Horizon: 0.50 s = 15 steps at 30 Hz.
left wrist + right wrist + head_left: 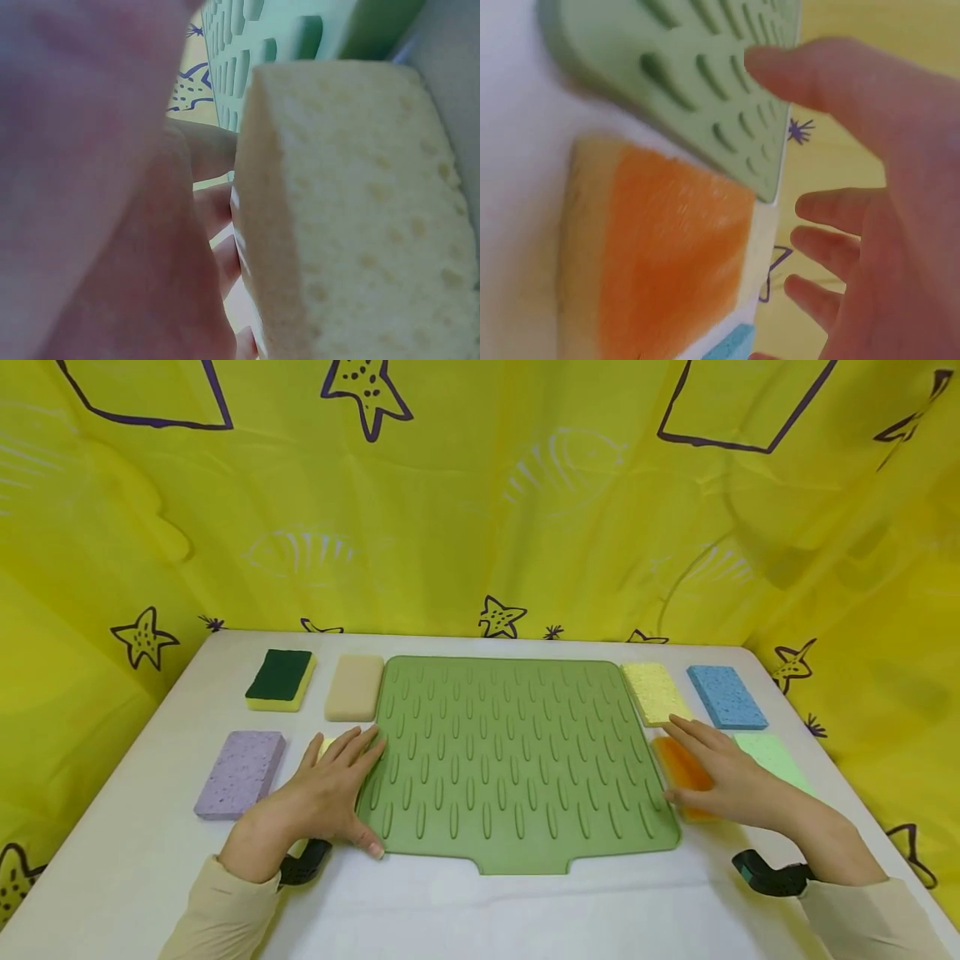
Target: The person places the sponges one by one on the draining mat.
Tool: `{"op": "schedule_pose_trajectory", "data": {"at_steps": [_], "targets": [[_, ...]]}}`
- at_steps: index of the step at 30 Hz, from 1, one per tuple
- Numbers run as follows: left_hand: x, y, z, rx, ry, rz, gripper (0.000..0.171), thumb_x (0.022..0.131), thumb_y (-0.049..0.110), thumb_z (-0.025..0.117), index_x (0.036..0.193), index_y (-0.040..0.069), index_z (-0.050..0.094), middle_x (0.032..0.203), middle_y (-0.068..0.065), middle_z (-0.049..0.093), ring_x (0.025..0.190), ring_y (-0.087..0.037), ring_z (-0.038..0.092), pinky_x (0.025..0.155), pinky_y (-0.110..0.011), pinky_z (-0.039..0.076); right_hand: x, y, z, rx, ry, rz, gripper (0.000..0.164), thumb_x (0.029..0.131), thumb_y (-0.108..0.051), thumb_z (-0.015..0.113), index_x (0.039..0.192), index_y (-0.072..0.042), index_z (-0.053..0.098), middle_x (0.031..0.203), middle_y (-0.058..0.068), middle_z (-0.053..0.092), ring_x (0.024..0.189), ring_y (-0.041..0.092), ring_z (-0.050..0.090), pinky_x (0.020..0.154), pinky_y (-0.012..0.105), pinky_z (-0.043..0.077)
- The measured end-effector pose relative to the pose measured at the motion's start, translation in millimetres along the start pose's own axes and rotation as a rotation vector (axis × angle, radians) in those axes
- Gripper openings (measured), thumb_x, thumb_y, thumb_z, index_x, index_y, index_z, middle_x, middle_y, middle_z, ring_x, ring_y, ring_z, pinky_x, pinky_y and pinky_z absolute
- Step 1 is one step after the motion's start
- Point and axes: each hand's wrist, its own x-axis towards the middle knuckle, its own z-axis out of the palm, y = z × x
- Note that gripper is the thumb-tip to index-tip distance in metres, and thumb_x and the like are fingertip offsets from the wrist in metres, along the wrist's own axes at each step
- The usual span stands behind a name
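Observation:
A green ridged drying mat (517, 752) lies flat in the middle of the white table, its short lip toward me. My left hand (326, 789) spreads its fingers along the mat's left edge, above a pale yellow sponge (375, 217) that it mostly hides in the head view. Whether those fingers touch the sponge or mat, I cannot tell. Over at the right edge, my right hand (738, 777) hovers with fingers extended above an orange-topped sponge (679, 255). The right wrist view shows that hand apart from the sponge, with nothing in its grasp.
Left of the mat lie a green-and-yellow scouring sponge (281, 680), a beige sponge (355, 687) and a purple sponge (240, 775). To its right are yellow (655, 692), blue (727, 697) and mint-green (772, 760) sponges. A yellow patterned curtain (450, 527) surrounds the table (450, 914).

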Motion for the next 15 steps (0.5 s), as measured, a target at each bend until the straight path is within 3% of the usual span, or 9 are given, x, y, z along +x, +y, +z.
{"op": "schedule_pose_trajectory", "data": {"at_steps": [7, 15], "targets": [[0.2, 0.5, -0.7, 0.01, -0.001, -0.002, 0.136, 0.048, 0.069, 0.086, 0.152, 0.0, 0.033, 0.161, -0.02, 0.026, 0.148, -0.044, 0.022, 0.114, -0.073, 0.012, -7.9, 4.9, -3.4, 0.047, -0.085, 0.038, 0.103, 0.077, -0.043, 0.082, 0.155, -0.005, 0.027, 0.162, 0.023, 0.02, 0.143, 0.055, 0.018, 0.101, 0.079, 0.022], [-0.1, 0.8, -0.4, 0.014, 0.001, -0.011, 0.139, 0.047, 0.072, 0.085, 0.151, -0.004, 0.033, 0.162, -0.02, 0.024, 0.148, -0.044, 0.022, 0.115, -0.071, 0.012, -10.7, 9.7, -2.9, 0.058, -0.175, 0.028, 0.11, 0.07, -0.035, 0.086, 0.157, -0.007, 0.025, 0.163, 0.018, 0.017, 0.142, 0.052, 0.021, 0.102, 0.073, 0.027]]}}
